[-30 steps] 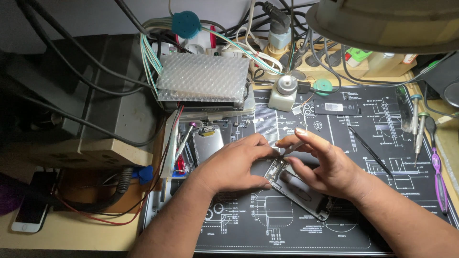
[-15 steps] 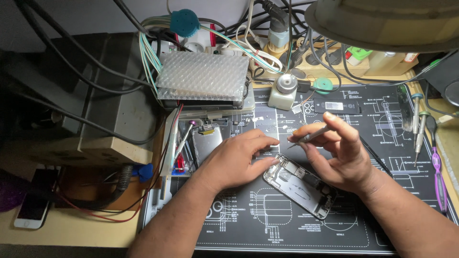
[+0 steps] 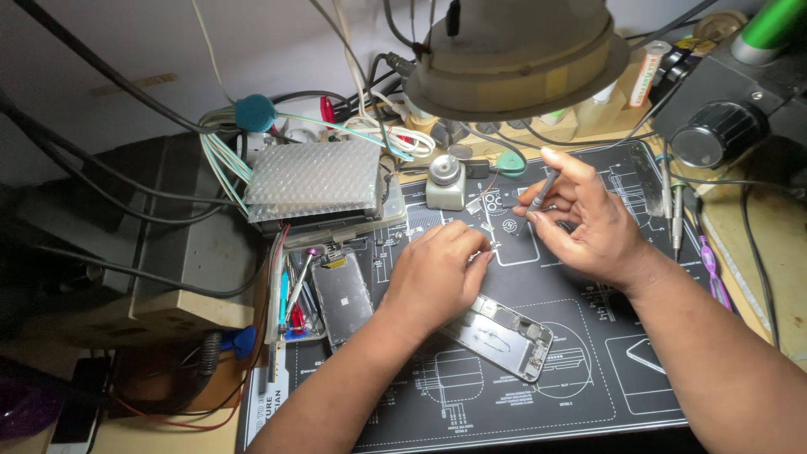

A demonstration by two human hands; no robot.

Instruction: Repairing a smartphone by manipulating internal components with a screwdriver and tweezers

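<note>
An opened phone body (image 3: pixel 503 333) lies on a dark work mat (image 3: pixel 538 395) with white line drawings. My left hand (image 3: pixel 439 277) rests on the mat with curled fingers, covering the phone's upper left end. My right hand (image 3: pixel 586 220) is raised above the mat to the upper right of the phone and grips a thin grey screwdriver (image 3: pixel 538 195), tip pointing down toward the mat.
A dark phone screen panel (image 3: pixel 341 294) lies left of my left hand, beside a tray of small tools (image 3: pixel 290 298). A bubble-wrapped box (image 3: pixel 313 181), a small grey bottle (image 3: pixel 445 181), cables, a lamp shade (image 3: pixel 517 55) and tweezers (image 3: pixel 675 210) surround the mat.
My right hand has lifted off the phone, moving up and to the right with the screwdriver. The camera view has shifted. My left hand stays at the phone's end.
</note>
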